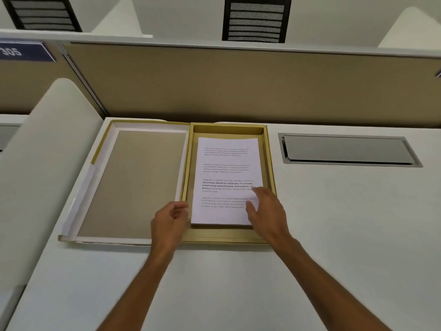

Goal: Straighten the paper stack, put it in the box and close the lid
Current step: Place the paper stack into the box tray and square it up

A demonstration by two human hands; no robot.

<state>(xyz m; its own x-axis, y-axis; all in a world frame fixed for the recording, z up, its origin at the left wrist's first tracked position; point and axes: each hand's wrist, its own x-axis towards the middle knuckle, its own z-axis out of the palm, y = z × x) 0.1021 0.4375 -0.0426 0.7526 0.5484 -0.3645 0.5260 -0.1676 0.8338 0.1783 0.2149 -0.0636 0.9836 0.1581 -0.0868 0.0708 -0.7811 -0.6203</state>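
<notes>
A stack of white printed paper (226, 177) lies flat inside the gold box (270, 177) on the white desk. The box's lid (133, 185) is folded open to the left, lying flat with its beige inner face up. My right hand (266, 209) rests over the stack's near right corner, fingers spread and touching the top sheet. My left hand (170, 219) hovers just left of the stack's near left corner, over the hinge side of the box, fingers loosely curled and holding nothing.
A grey metal cable hatch (348, 150) is set into the desk right of the box. A beige partition wall (238, 84) runs behind the desk. A white curved divider (47, 151) stands at the left. Black chairs (255, 20) show beyond the partition.
</notes>
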